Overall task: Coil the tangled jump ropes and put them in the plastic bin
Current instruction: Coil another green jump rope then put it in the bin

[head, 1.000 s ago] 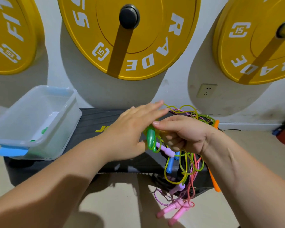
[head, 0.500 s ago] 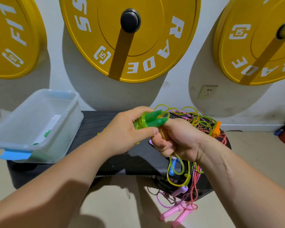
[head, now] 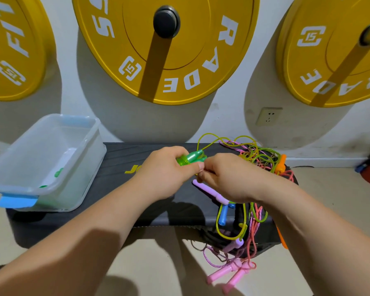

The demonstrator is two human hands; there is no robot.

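Step in hand: freeing the green rope from the pile, coiling not yet begun.

Your left hand [head: 167, 174] has its grip curled round the green handles [head: 189, 160], held just above the bench [head: 120, 159]. Your right hand [head: 229, 178] touches the left, with its grip pinched on the yellow-green cord [head: 212, 137] where it leaves the handles. The fingertips are mostly hidden.

That cord loops back into the tangle [head: 263, 161] at the bench's right end, threaded among pink and orange ropes. The pink handles [head: 229, 274] hang off the front edge. The plastic bin [head: 15, 185] sits at the left end, well apart.

Next move, as I judge it: draw the cord out loop by loop and keep the handles anchored. Expect snags.
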